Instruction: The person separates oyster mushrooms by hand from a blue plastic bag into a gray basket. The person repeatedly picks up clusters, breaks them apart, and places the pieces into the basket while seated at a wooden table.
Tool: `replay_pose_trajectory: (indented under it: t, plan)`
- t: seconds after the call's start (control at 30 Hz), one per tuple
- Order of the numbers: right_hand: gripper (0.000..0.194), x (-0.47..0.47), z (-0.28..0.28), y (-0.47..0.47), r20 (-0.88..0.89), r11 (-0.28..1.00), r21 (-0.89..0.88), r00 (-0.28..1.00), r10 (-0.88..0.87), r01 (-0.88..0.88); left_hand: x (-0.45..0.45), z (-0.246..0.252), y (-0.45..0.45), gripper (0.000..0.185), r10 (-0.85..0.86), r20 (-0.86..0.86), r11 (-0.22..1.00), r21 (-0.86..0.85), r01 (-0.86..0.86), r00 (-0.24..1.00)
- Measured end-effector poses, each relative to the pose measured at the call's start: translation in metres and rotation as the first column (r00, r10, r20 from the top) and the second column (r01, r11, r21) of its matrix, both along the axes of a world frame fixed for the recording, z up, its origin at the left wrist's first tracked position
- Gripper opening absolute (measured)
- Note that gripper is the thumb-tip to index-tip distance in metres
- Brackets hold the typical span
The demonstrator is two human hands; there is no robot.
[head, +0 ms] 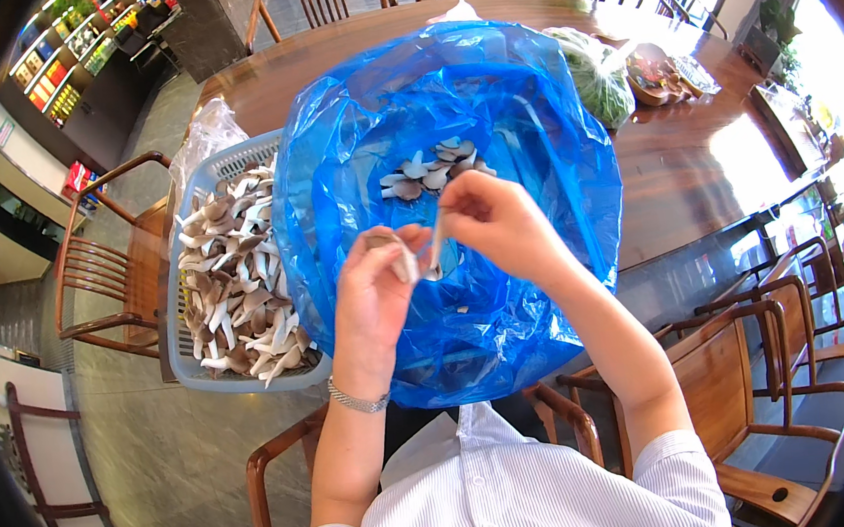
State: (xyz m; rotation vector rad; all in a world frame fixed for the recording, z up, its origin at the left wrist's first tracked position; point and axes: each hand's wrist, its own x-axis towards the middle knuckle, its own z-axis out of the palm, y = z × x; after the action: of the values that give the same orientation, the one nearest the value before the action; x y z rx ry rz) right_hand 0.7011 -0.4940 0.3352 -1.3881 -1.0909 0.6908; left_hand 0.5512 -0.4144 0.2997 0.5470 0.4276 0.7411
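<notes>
My left hand (pixel 378 278) grips a piece of oyster mushroom (pixel 405 265) with a brown cap. Close beside it, my right hand (pixel 490 224) pinches a thin pale mushroom strip (pixel 436 243) between thumb and fingers; motion blurs it a little. Both hands are over a wide container lined with a blue plastic bag (pixel 338 165), whose edges spread over the rim. Several mushroom pieces (pixel 433 172) lie inside on the blue plastic. To the left, a grey-blue plastic basket (pixel 181 345) is heaped with oyster mushrooms (pixel 238 272).
Under the containers is a polished wooden table (pixel 669 166). A clear bag of green vegetables (pixel 594 75) and a wooden tray (pixel 650 74) stand at the back right. Crumpled clear plastic (pixel 211 135) lies behind the basket. Wooden chairs (pixel 110 268) surround the table.
</notes>
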Motion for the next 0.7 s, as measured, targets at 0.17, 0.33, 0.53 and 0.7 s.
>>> replay_pose_trajectory:
  t: [0.17, 0.33, 0.53, 0.7]
  plan:
    - [0.013, -0.009, -0.002, 0.017, 0.112, 0.991, -0.086, 0.987, 0.112, -0.102, -0.004, -0.009, 0.000, 0.018, -0.128, -0.016, 0.992, -0.011, 0.128, 0.992]
    - [0.024, 0.014, -0.058, 0.024, 0.628, 0.976, -0.149, 0.747, 0.217, -0.158, -0.015, -0.001, 0.001, 0.026, -0.033, 0.058, 0.998, -0.050, 0.036, 0.998]
    - [0.013, 0.030, -0.061, 0.024, 0.637, 0.924, -0.274, 0.670, 0.381, -0.266, -0.010, 0.005, -0.001, 0.030, 0.046, 0.016, 0.998, 0.035, -0.046, 0.999]
    - [0.012, 0.035, -0.004, 0.009, 0.379, 0.932, -0.255, 0.860, 0.341, -0.257, -0.001, 0.009, -0.002, 0.024, 0.049, -0.313, 0.934, 0.351, 0.067, 0.949]
